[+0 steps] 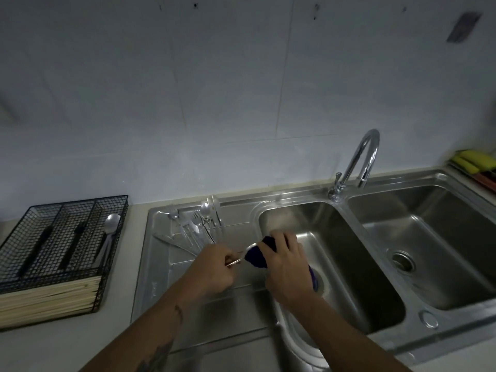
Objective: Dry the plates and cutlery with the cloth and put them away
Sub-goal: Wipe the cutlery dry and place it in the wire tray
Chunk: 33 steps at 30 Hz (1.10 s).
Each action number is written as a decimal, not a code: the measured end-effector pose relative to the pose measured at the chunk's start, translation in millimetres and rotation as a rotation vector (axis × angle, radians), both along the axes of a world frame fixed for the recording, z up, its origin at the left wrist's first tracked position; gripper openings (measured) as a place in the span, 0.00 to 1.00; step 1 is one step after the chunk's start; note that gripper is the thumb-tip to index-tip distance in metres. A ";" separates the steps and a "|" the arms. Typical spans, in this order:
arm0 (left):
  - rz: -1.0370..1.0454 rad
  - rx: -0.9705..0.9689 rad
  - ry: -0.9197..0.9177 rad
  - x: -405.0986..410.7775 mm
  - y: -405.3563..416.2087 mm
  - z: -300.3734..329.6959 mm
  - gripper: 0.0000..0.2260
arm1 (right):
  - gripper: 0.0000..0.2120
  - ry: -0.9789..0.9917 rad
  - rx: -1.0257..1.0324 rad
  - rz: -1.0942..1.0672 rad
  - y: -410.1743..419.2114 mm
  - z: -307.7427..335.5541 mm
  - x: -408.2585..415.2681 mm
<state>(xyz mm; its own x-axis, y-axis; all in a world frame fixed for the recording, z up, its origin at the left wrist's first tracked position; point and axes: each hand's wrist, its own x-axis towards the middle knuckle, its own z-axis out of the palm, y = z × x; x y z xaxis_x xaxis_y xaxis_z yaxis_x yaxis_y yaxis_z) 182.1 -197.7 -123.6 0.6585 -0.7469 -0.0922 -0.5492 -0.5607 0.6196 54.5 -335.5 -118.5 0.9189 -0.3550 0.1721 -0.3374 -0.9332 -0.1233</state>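
Note:
My left hand [214,267] pinches the handle of a metal spoon [241,257] over the sink's drainboard. My right hand [285,264] grips a dark blue cloth [256,257] wrapped around the spoon's bowl. Part of the cloth hangs down below my right hand, mostly hidden. Several more pieces of cutlery [204,224] lie on the drainboard behind my hands. A black wire cutlery tray [64,237] stands on the counter at the left, holding a spoon [110,226] and dark-handled utensils.
The steel double sink [349,264] has a curved tap [359,162] at the back. Wooden chopsticks [51,296] fill the tray's front compartment. Yellow sponges [472,162] sit at the far right. A pale round rim [303,342], perhaps a plate, shows under my right forearm.

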 end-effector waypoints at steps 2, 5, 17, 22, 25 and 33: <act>-0.013 -0.017 -0.033 -1.4 14.8 8.0 0.07 | 0.32 -0.019 -0.046 0.043 27.3 2.9 2.7; -0.033 -0.063 -0.075 4.0 42.5 16.3 0.08 | 0.34 -0.035 -0.061 0.052 47.4 7.3 6.3; -0.242 -0.011 -0.314 16.0 129.4 34.9 0.11 | 0.31 -0.180 0.082 -0.172 117.8 4.8 8.5; -0.182 0.009 -0.399 23.1 143.6 29.6 0.14 | 0.24 -0.378 0.243 -0.265 135.4 17.7 13.2; -0.148 -0.064 -0.428 24.6 141.2 26.8 0.13 | 0.24 -0.395 0.236 -0.204 150.0 24.8 20.1; -0.044 -0.153 -0.032 31.3 130.1 26.8 0.11 | 0.26 -0.328 0.124 -0.172 137.8 9.2 18.6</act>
